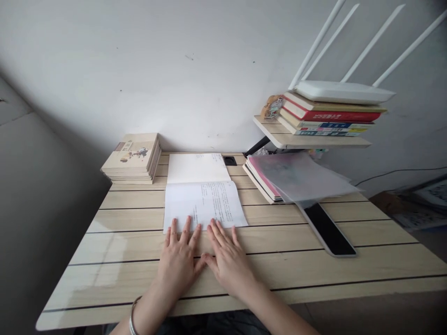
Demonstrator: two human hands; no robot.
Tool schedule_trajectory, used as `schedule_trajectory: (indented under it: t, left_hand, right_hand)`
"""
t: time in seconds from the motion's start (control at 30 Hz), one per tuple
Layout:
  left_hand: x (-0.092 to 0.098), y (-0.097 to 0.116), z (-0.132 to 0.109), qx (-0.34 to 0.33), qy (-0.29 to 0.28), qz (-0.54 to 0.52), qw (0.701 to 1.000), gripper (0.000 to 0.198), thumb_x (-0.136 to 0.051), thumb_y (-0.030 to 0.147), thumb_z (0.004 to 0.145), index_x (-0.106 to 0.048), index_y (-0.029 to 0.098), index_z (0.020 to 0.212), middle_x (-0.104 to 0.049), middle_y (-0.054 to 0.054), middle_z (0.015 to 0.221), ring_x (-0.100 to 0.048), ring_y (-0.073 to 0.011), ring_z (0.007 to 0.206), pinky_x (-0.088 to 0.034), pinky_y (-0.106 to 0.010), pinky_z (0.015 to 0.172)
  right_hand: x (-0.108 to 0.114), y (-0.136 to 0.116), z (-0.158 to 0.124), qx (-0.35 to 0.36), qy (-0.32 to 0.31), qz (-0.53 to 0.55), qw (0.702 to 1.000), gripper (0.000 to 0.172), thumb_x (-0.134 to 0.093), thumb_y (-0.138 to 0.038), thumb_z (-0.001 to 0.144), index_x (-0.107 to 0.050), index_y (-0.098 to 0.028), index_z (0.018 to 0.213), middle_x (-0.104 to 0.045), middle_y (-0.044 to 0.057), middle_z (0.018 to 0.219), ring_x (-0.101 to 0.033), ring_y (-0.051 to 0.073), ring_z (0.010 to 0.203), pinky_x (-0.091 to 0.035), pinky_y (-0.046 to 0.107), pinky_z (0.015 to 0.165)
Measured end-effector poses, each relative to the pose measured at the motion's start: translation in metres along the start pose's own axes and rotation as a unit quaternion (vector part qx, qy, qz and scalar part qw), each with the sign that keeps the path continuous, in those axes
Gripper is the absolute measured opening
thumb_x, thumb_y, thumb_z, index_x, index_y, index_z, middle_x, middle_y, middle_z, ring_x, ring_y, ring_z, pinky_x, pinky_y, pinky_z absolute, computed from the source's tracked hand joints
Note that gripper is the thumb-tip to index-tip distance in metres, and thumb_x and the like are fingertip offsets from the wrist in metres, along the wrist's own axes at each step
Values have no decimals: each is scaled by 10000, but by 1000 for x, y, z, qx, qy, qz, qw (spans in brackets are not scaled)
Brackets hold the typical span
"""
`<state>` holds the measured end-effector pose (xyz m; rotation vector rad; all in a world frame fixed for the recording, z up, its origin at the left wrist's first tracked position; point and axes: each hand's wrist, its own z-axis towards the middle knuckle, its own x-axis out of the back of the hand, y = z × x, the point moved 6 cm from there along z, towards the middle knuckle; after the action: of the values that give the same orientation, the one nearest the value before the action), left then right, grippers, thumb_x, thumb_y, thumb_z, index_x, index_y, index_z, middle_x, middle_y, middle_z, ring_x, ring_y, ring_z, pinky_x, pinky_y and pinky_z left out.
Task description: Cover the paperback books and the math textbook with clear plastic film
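An open book [185, 200] lies on the wooden desk, turned sideways, with printed text on its nearer page and a mostly blank farther page. My left hand [179, 260] rests palm down with fingers spread, its fingertips on the near edge of that page. Beside it, my right hand [228, 263] also lies flat, fingertips on the same edge and thumb out to the side. The two thumbs meet or nearly meet on the desk. Neither hand holds anything.
A stack of books [131, 160] stands at the back left. To the right are more books [260, 181] under a translucent sheet [307, 174], and a phone [330, 230]. Above them, a small shelf [314, 142] carries books [335, 116] and a white router [344, 90].
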<state>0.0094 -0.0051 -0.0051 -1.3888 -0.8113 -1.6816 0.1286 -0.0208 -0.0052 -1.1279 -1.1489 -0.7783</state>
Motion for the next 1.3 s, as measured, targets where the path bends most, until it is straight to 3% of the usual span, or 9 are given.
schedule_trajectory:
  t: [0.13, 0.37, 0.57, 0.73, 0.93, 1.13, 1.3]
  left_hand:
    - [2, -2, 0, -5, 14, 1, 1000, 724, -374, 659, 834, -317, 264, 1439, -317, -82, 1502, -271, -407, 1345, -315, -508, 1019]
    - [5, -25, -16, -13, 19, 30, 999, 659, -360, 560, 889, -287, 219, 1448, -328, -60, 1495, -301, -294, 1360, -288, -454, 1064]
    - [10, -52, -35, 39, -24, 38, 998, 584, -295, 484, 928, -262, 224, 1450, -349, -51, 1478, -279, -304, 1371, -205, -585, 1072]
    - [13, -57, -38, 81, -44, 35, 995, 525, -268, 434, 940, -328, 245, 1426, -381, -42, 1461, -224, -309, 1392, -155, -621, 1071]
    - [16, -45, -38, 140, 9, 68, 988, 515, -288, 414, 929, -416, 219, 1389, -358, -45, 1469, -198, -328, 1395, -29, -632, 1083]
    - [13, -36, -42, 179, 39, 62, 981, 590, -285, 456, 921, -375, 139, 1410, -331, -111, 1479, -197, -341, 1393, -48, -619, 1085]
    - [17, -46, -43, 239, 88, 40, 966, 494, -258, 396, 935, -442, 264, 1374, -361, -100, 1472, -221, -354, 1383, -110, -671, 1030]
  right_hand:
    - [2, 33, -13, -40, 29, -30, 998, 649, -240, -508, 948, -290, -82, 1436, -246, 151, 1501, -236, 283, 1392, -160, 599, 1103]
    - [5, 81, -26, -111, 52, -70, 990, 691, -178, -560, 937, -336, -92, 1421, -325, 154, 1471, -297, 288, 1367, -86, 600, 1108]
    - [7, 84, -28, -116, 55, -83, 988, 697, -167, -570, 932, -341, -105, 1421, -336, 123, 1471, -279, 305, 1372, -75, 617, 1103]
    - [6, 84, -29, -126, 47, -85, 987, 685, -168, -560, 934, -355, -109, 1415, -345, 100, 1469, -226, 325, 1388, -100, 638, 1091]
    - [6, 85, -28, -131, 40, -82, 987, 647, -186, -535, 940, -357, -133, 1417, -355, 93, 1468, -222, 340, 1387, -116, 663, 1075]
    - [5, 88, -30, -153, 29, -68, 985, 623, -173, -524, 946, -362, -164, 1418, -346, 66, 1477, -180, 354, 1395, -142, 676, 1058]
    - [5, 91, -32, -164, 47, -63, 983, 591, -175, -522, 948, -384, -215, 1408, -383, 60, 1462, -197, 359, 1389, -166, 690, 1035]
